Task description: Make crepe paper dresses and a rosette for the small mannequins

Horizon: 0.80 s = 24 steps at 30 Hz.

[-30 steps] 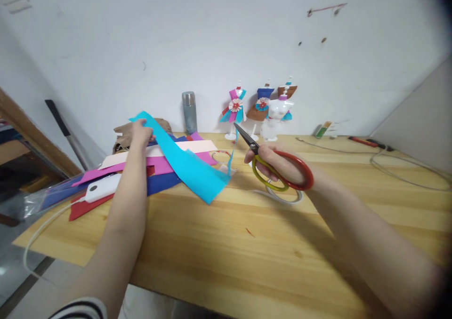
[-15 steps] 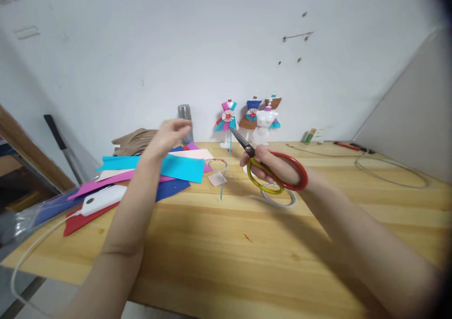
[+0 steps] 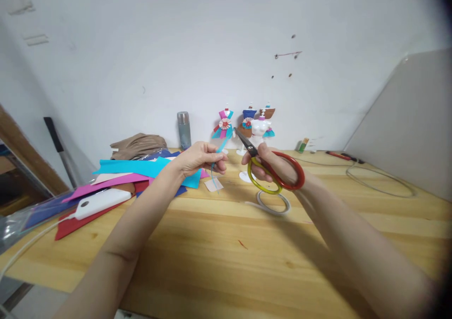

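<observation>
Between the thumb and fingers of my left hand (image 3: 204, 159), a thin light-blue strip (image 3: 223, 144) is pinched; it slants up toward the scissors' tips, and a narrow end dangles below. My right hand (image 3: 262, 161) is closed on scissors (image 3: 251, 150) with one red and one yellow handle loop, their blades pointing up and left, seemingly together. Beyond the blades stand small dress forms: one in a pink-and-blue paper dress (image 3: 223, 131), one in blue and brown (image 3: 249, 114), and a bare white one (image 3: 260, 128). Whether the blades touch the strip, I cannot tell.
Coloured paper sheets (image 3: 123, 167) and a white device with a cable (image 3: 102, 203) lie at left. Behind them are a brown cloth (image 3: 139, 145) and a bottle (image 3: 184, 131). A roll of white tape (image 3: 287, 208) lies below the scissors; a wire (image 3: 374, 189) curls at right.
My left hand has come down and right from above the papers and now pinches the blue strip. The scissors stay in my right hand. The view has tilted slightly upward.
</observation>
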Tool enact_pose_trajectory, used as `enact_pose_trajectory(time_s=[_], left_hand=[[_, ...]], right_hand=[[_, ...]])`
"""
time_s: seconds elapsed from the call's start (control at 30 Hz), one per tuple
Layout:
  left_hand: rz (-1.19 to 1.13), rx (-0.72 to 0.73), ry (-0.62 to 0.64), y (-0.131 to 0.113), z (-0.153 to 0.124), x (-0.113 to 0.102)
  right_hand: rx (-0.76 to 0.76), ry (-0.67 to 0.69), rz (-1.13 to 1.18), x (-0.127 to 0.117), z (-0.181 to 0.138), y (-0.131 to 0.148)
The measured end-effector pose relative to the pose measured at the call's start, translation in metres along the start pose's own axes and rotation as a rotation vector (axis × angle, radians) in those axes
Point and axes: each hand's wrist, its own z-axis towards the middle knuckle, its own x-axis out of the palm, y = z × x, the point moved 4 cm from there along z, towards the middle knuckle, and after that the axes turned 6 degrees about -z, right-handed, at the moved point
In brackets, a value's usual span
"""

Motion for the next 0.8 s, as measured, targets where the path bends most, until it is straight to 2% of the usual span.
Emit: enact_pose_trajectory(time_s=[0.1, 0.23, 0.3, 0.37, 0.43, 0.47, 0.53, 0.6, 0.7, 0.8], left_hand=[[-0.113, 0.061, -0.123, -0.004, 0.003, -0.009], [-0.289, 0.154, -0.403, -0.010, 0.005, -0.030], [-0.377, 0.180, -0.506, -0.011, 0.005, -0.040], [-0.459, 0.188, -0.564, -0.012, 0.005, -0.047], [-0.521, 0.181, -0.582, -0.012, 0.005, -0.051], [-0.546, 0.177, -0.587, -0.012, 0.005, -0.052], [-0.588, 0.163, -0.593, -0.010, 0.006, -0.051], [-0.621, 0.152, -0.596, -0.007, 0.007, -0.048], [-0.616, 0.123, -0.564, -0.003, 0.010, -0.039], [-0.578, 0.096, -0.495, 0.000, 0.011, -0.030]], right_hand=[[-0.042, 0.029, -0.073, -0.005, -0.001, -0.001], [-0.020, 0.167, -0.218, -0.006, -0.004, 0.000], [-0.036, 0.265, -0.326, 0.002, -0.004, 0.001], [-0.095, 0.405, -0.481, 0.020, -0.006, 0.002], [-0.100, 0.554, -0.655, 0.046, -0.009, -0.005], [-0.042, 0.610, -0.749, 0.058, -0.010, -0.012], [0.072, 0.553, -1.002, 0.077, -0.011, -0.026], [0.044, 0.533, -1.137, 0.094, -0.014, -0.034], [0.011, 0.588, -1.145, 0.104, -0.018, -0.038], [0.065, 0.608, -1.119, 0.095, -0.018, -0.029]])
